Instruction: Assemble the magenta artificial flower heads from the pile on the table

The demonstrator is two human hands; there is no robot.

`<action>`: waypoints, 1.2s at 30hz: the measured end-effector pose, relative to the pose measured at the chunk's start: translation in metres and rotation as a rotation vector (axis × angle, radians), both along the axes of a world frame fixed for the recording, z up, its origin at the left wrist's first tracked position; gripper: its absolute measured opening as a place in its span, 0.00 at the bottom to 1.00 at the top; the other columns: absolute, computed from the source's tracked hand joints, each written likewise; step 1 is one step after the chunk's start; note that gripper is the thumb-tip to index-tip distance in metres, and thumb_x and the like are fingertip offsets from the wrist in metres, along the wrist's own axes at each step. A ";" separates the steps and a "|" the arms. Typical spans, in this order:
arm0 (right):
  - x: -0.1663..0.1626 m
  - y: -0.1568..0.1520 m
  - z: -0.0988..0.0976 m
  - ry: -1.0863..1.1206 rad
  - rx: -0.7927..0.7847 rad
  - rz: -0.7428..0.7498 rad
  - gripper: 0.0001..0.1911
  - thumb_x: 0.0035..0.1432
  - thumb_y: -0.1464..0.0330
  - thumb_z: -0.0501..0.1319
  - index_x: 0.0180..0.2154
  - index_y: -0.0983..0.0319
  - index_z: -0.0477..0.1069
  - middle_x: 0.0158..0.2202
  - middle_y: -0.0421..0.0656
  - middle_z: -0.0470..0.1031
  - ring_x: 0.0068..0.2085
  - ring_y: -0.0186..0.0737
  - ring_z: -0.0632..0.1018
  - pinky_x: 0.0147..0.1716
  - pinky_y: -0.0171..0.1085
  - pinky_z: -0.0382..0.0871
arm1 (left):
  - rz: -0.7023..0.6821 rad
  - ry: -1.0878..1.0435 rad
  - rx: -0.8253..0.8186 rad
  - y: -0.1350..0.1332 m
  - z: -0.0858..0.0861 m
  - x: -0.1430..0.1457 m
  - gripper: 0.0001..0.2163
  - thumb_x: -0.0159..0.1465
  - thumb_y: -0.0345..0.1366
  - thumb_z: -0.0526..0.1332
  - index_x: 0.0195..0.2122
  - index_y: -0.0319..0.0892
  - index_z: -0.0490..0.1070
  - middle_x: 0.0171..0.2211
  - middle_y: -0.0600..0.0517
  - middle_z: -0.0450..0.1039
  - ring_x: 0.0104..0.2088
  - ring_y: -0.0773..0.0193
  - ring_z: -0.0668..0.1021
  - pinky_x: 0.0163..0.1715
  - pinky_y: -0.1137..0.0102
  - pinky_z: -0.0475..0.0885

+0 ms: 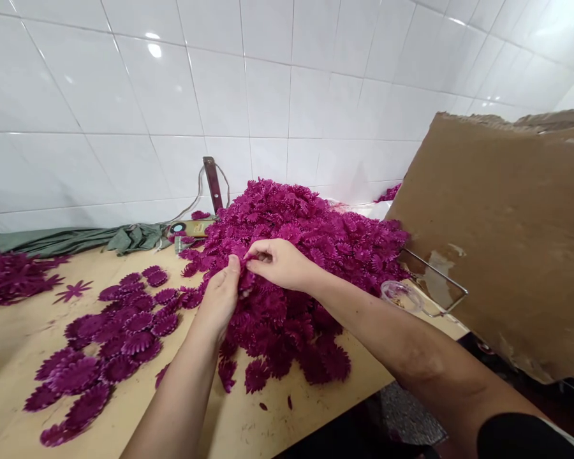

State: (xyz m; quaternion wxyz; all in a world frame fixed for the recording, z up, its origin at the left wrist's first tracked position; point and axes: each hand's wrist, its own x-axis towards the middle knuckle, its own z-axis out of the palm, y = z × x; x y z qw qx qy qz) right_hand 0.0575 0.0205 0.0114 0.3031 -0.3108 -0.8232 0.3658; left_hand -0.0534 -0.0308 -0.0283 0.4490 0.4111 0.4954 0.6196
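My left hand (222, 290) is closed, its thumb and fingers pinching a magenta flower-shaped piece (243, 268) in front of the big heap. From the right, my right hand (280, 262) pinches at the same piece with thumb and forefinger. The fingers hide much of this piece. Behind and below both hands rises a large pile of magenta petal pieces (306, 229) with toothed edges. To the left, separate scalloped magenta flowers (119, 328) lie spread over the tabletop.
Darker star-shaped petal pieces (16, 280) are heaped at the far left, near a green cloth (71, 239). A brown cardboard sheet (502, 242) leans at right beside a clear round container (402, 296) and a metal wire frame (442, 280). White tiled wall (268, 95) stands behind the wooden table (148, 414).
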 end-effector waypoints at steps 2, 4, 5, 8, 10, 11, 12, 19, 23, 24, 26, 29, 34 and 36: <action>-0.001 0.001 -0.001 -0.016 0.066 -0.077 0.09 0.51 0.70 0.57 0.21 0.63 0.62 0.19 0.34 0.60 0.23 0.28 0.62 0.25 0.31 0.55 | -0.046 0.040 0.038 -0.004 0.001 0.002 0.23 0.42 0.57 0.64 0.18 0.41 0.63 0.15 0.58 0.61 0.18 0.71 0.63 0.19 0.74 0.59; 0.001 0.005 0.000 -0.027 0.086 -0.168 0.11 0.52 0.69 0.56 0.20 0.62 0.60 0.19 0.35 0.60 0.22 0.28 0.61 0.24 0.32 0.54 | -0.088 0.068 0.069 -0.008 0.002 0.003 0.19 0.41 0.51 0.68 0.23 0.40 0.67 0.19 0.56 0.66 0.22 0.69 0.67 0.23 0.74 0.63; 0.002 0.010 0.001 -0.018 0.074 -0.223 0.10 0.53 0.68 0.55 0.21 0.62 0.61 0.20 0.35 0.61 0.22 0.29 0.61 0.23 0.32 0.54 | -0.106 0.069 0.076 -0.010 0.002 0.003 0.18 0.42 0.49 0.68 0.25 0.40 0.69 0.22 0.55 0.68 0.24 0.68 0.69 0.26 0.73 0.65; 0.010 0.029 0.007 0.018 0.023 -0.431 0.09 0.57 0.68 0.50 0.30 0.64 0.67 0.26 0.41 0.68 0.24 0.32 0.66 0.26 0.34 0.59 | -0.102 0.059 0.083 -0.013 0.000 0.000 0.15 0.44 0.46 0.68 0.25 0.40 0.69 0.22 0.54 0.69 0.25 0.67 0.69 0.29 0.71 0.66; 0.015 0.042 0.010 -0.030 0.049 -0.527 0.12 0.57 0.69 0.51 0.40 0.66 0.68 0.33 0.47 0.71 0.30 0.36 0.71 0.33 0.37 0.64 | -0.039 0.052 0.099 -0.013 -0.002 -0.002 0.15 0.42 0.46 0.68 0.21 0.40 0.67 0.19 0.56 0.66 0.23 0.68 0.68 0.28 0.72 0.64; 0.016 0.046 0.011 -0.077 0.079 -0.550 0.15 0.56 0.70 0.53 0.45 0.67 0.66 0.38 0.50 0.71 0.34 0.38 0.72 0.37 0.39 0.65 | -0.011 0.043 0.102 -0.012 -0.003 -0.002 0.16 0.41 0.46 0.68 0.20 0.40 0.66 0.18 0.57 0.65 0.23 0.69 0.67 0.28 0.73 0.64; 0.016 0.047 0.011 -0.128 0.113 -0.549 0.20 0.54 0.69 0.55 0.50 0.66 0.64 0.43 0.52 0.70 0.39 0.41 0.73 0.41 0.41 0.64 | 0.007 0.030 0.097 -0.010 -0.004 -0.003 0.17 0.40 0.47 0.69 0.19 0.40 0.65 0.18 0.58 0.64 0.22 0.70 0.66 0.27 0.74 0.63; 0.004 0.014 0.007 -0.173 0.161 -0.152 0.17 0.53 0.62 0.58 0.41 0.65 0.73 0.41 0.49 0.75 0.42 0.43 0.75 0.45 0.41 0.65 | 0.098 -0.146 -0.022 0.007 -0.012 -0.006 0.24 0.36 0.53 0.68 0.14 0.42 0.56 0.10 0.62 0.54 0.14 0.75 0.55 0.14 0.76 0.50; -0.005 0.004 0.003 -0.108 -0.044 0.121 0.12 0.49 0.70 0.62 0.38 0.65 0.73 0.34 0.44 0.76 0.34 0.34 0.75 0.36 0.34 0.68 | 0.095 -0.085 -0.024 0.006 -0.015 -0.007 0.23 0.43 0.57 0.63 0.15 0.42 0.58 0.11 0.60 0.55 0.14 0.74 0.57 0.14 0.75 0.52; -0.006 0.003 0.001 -0.094 -0.060 0.131 0.09 0.50 0.72 0.61 0.36 0.65 0.73 0.32 0.43 0.76 0.32 0.33 0.75 0.35 0.33 0.67 | 0.093 -0.074 -0.024 0.005 -0.015 -0.006 0.23 0.45 0.58 0.61 0.16 0.42 0.60 0.12 0.59 0.56 0.14 0.73 0.59 0.14 0.75 0.55; -0.009 0.003 -0.001 -0.068 -0.022 0.054 0.04 0.50 0.74 0.60 0.31 0.65 0.73 0.28 0.41 0.74 0.29 0.31 0.73 0.32 0.32 0.66 | 0.047 -0.057 0.000 0.002 -0.013 -0.005 0.23 0.45 0.58 0.61 0.18 0.41 0.62 0.14 0.58 0.60 0.17 0.71 0.63 0.17 0.74 0.60; -0.010 0.010 -0.002 -0.011 0.061 -0.154 0.04 0.51 0.74 0.58 0.26 0.65 0.71 0.25 0.40 0.73 0.27 0.31 0.72 0.31 0.33 0.66 | -0.059 -0.024 0.074 -0.003 -0.008 -0.002 0.19 0.42 0.51 0.67 0.23 0.40 0.67 0.17 0.59 0.65 0.20 0.71 0.67 0.24 0.74 0.65; 0.001 0.045 0.006 0.111 0.005 -0.487 0.09 0.57 0.75 0.51 0.36 0.66 0.69 0.33 0.45 0.74 0.31 0.33 0.76 0.35 0.37 0.69 | 0.005 -0.024 0.137 -0.007 -0.007 -0.002 0.17 0.41 0.44 0.70 0.27 0.39 0.70 0.22 0.56 0.70 0.25 0.70 0.70 0.28 0.74 0.67; 0.006 0.054 0.010 0.024 0.095 -0.552 0.12 0.55 0.75 0.55 0.42 0.67 0.69 0.42 0.50 0.72 0.41 0.39 0.76 0.44 0.41 0.67 | 0.066 -0.061 0.128 -0.005 -0.010 -0.003 0.18 0.39 0.44 0.70 0.25 0.39 0.70 0.22 0.57 0.70 0.24 0.71 0.69 0.27 0.74 0.66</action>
